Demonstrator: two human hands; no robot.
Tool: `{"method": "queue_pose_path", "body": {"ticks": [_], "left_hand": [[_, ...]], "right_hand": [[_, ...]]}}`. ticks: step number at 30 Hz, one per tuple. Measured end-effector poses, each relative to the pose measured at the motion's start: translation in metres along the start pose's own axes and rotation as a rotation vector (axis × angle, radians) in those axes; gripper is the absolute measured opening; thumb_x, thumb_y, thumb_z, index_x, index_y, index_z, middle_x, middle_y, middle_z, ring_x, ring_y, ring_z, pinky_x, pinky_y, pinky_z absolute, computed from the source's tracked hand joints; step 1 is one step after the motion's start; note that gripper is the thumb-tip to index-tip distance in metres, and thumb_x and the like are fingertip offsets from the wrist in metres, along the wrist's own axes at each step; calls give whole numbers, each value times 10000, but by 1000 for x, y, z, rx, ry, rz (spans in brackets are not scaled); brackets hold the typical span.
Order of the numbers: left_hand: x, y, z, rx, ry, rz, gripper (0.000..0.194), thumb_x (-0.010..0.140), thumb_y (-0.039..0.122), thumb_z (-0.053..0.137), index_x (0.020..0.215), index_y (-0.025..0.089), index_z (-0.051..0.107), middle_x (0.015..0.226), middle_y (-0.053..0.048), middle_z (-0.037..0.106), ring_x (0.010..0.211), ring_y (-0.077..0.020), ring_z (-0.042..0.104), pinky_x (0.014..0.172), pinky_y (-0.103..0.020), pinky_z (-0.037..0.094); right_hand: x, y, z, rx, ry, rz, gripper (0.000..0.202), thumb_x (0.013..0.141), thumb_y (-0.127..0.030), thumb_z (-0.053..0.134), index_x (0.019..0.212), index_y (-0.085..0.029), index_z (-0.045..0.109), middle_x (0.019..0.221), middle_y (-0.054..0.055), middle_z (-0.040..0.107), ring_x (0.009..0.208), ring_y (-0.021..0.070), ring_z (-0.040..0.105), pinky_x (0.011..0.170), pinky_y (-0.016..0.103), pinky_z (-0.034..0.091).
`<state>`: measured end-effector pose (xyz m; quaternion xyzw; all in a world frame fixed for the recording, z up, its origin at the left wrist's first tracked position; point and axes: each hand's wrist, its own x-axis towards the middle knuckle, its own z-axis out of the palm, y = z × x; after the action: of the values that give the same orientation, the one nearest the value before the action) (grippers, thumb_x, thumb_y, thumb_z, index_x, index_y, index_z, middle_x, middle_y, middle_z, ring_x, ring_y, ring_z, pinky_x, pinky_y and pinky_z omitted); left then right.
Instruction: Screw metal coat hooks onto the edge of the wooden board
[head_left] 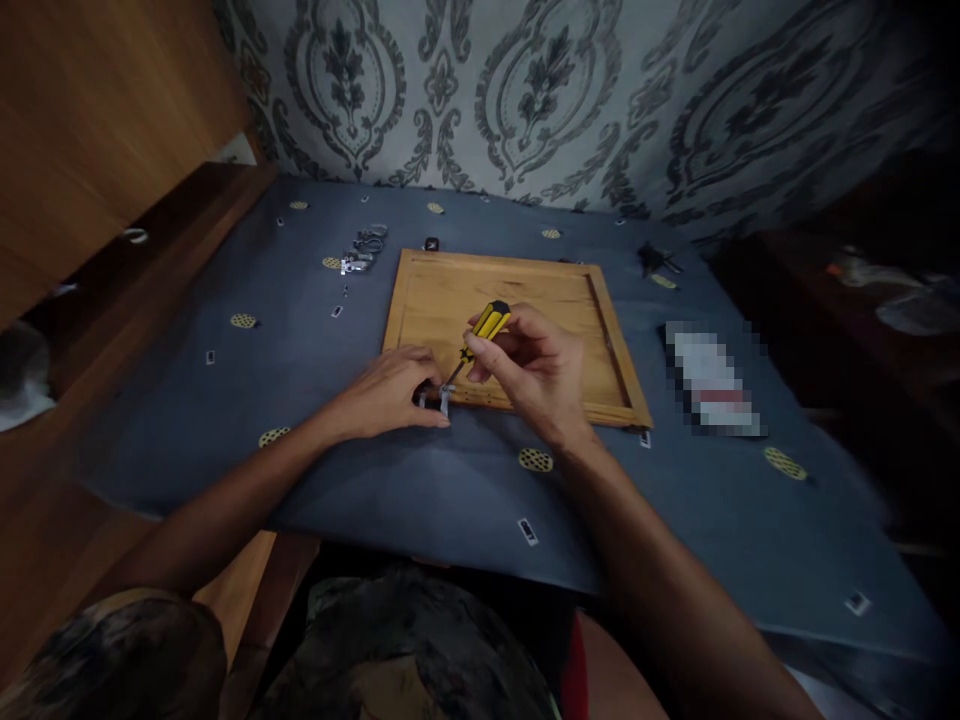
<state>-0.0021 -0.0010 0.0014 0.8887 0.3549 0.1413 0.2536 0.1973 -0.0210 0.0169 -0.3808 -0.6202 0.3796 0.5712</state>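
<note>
A wooden panel door with a raised frame lies flat on the blue cloth. At its near edge, left of the middle, sits a metal hinge. My left hand is closed around the hinge, thumb in front and fingers on the wood. In my right hand is a yellow and black screwdriver, tilted, its handle between thumb and fingers. The shaft slants down to the left, and its tip reaches the hinge. Whether a screw sits under the tip is too small to tell.
More metal hinges lie left of the panel. Behind it is a small dark square object. A black object lies at the back right, and a blurred-out rectangular item at the right. Patterned fabric hangs behind the table.
</note>
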Motion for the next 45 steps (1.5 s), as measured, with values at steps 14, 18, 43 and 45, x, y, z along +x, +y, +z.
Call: {"method": "queue_pose_path", "body": {"ticks": [14, 18, 43, 45], "left_hand": [[1, 3, -2, 9, -11, -31, 315, 823, 420, 848, 934, 182, 673, 944, -38, 669, 898, -230, 629, 839, -357, 479], [1, 3, -2, 12, -19, -37, 318, 817, 413, 853, 944, 180, 678, 940, -39, 663, 910, -243, 630, 847, -368, 475], [2, 6, -5, 10, -26, -35, 288, 813, 371, 862, 923, 180, 676, 941, -38, 665, 908, -235, 633, 831, -357, 487], [3, 6, -5, 14, -28, -42, 285, 807, 365, 866, 916, 180, 678, 938, -39, 662, 907, -237, 631, 826, -357, 484]], "right_hand": [[0, -2, 0, -40, 69, -30, 422, 795, -564, 857, 808, -226, 606, 671, -69, 623, 474, 77, 607, 459, 218, 518], [-1, -2, 1, -12, 50, -9, 422, 795, -568, 858, 809, -229, 606, 699, -59, 619, 487, 80, 610, 479, 232, 535], [5, -3, -10, 50, -89, 44, 439, 764, -519, 902, 966, -226, 645, 758, -51, 663, 515, 98, 655, 512, 246, 554], [4, -4, -12, 45, -98, 24, 402, 814, -515, 864, 1019, -217, 690, 771, -42, 676, 540, 96, 670, 549, 246, 570]]}}
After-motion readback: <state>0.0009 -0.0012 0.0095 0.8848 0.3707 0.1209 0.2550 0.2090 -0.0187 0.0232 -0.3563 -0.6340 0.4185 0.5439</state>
